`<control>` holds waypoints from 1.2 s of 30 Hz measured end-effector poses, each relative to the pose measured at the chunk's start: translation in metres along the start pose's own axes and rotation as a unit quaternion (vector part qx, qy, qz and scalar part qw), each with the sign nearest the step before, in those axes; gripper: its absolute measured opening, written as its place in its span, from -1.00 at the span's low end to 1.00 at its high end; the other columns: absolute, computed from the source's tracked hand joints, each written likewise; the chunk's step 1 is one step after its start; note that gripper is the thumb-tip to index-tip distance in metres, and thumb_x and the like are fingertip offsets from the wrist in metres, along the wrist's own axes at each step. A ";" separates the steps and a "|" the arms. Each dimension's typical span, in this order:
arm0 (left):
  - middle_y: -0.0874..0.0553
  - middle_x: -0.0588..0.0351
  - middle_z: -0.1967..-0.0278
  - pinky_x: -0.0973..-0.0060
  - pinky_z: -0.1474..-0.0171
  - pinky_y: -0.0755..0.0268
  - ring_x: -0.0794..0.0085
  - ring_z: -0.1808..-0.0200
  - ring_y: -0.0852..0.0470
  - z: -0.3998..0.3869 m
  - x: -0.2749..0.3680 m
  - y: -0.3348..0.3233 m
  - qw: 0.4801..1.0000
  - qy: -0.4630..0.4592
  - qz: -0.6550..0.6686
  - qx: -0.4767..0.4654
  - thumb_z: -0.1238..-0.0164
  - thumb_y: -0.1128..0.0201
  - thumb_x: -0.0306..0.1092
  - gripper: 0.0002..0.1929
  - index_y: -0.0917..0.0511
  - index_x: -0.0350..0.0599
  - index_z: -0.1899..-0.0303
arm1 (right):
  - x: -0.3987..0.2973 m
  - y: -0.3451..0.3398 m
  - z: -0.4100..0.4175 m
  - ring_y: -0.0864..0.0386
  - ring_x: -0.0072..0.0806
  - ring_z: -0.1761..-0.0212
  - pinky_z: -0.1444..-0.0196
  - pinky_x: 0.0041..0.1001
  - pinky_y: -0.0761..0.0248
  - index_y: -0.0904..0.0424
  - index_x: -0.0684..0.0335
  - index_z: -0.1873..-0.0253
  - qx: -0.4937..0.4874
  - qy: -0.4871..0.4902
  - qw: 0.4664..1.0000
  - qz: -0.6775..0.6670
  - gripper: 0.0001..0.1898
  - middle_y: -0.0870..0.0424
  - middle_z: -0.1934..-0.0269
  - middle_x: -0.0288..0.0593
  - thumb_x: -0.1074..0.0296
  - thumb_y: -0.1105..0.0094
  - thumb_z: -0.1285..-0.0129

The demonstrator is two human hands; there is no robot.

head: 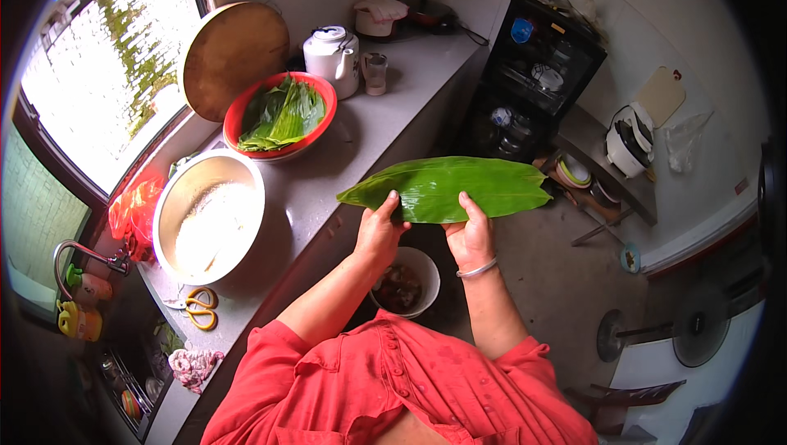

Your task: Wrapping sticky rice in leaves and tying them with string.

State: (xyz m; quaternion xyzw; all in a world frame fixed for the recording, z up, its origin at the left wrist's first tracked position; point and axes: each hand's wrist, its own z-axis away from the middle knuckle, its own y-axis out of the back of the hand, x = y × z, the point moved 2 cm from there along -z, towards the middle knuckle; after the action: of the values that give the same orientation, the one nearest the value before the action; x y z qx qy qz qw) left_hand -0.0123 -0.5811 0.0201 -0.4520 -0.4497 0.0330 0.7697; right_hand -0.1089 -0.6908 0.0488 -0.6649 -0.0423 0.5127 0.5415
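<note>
A long, glossy green leaf [449, 183] is stretched sideways in front of me, wet in places. My left hand [381, 226] grips its lower edge left of the middle, thumb on top. My right hand [472, 229], with a bangle at the wrist, holds the same edge further right. The fingers behind the leaf are hidden. Below the hands stands a pale bowl [430, 279] with dark, wet contents. On the counter to the left, more green leaves [286, 116] lie in a red basin [331, 97]. Nearer me, a large metal basin [165, 223] contains something white, overexposed by window light.
Yellow-handled scissors [201, 309] and a crumpled cloth [193, 368] lie on the grey counter [276, 273] beside the sink. A white kettle [332, 60], a glass cup [375, 73] and a round wooden board [237, 57] stand further back. A black cabinet [532, 76] and a fan [698, 328] are rightward.
</note>
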 end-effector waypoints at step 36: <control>-0.56 0.04 -0.09 0.25 -0.21 -0.28 0.10 -0.22 -0.41 0.016 0.040 0.008 0.875 -0.306 -0.361 -0.102 -0.02 -0.22 -0.37 -0.61 -0.56 -0.13 0.03 | 0.003 -0.063 0.044 -0.42 -0.10 -0.20 -0.21 -0.27 -0.31 -0.48 0.25 -0.11 -0.282 0.466 0.592 0.594 -0.61 -0.44 -0.18 -0.04 0.34 -0.08 -0.16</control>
State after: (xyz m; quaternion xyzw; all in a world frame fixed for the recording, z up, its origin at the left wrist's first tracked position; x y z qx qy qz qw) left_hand 0.0023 -0.5475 0.0436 -0.3014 -0.7955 -0.1568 0.5018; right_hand -0.1082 -0.6333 0.1001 -0.8105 0.4773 0.3039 -0.1517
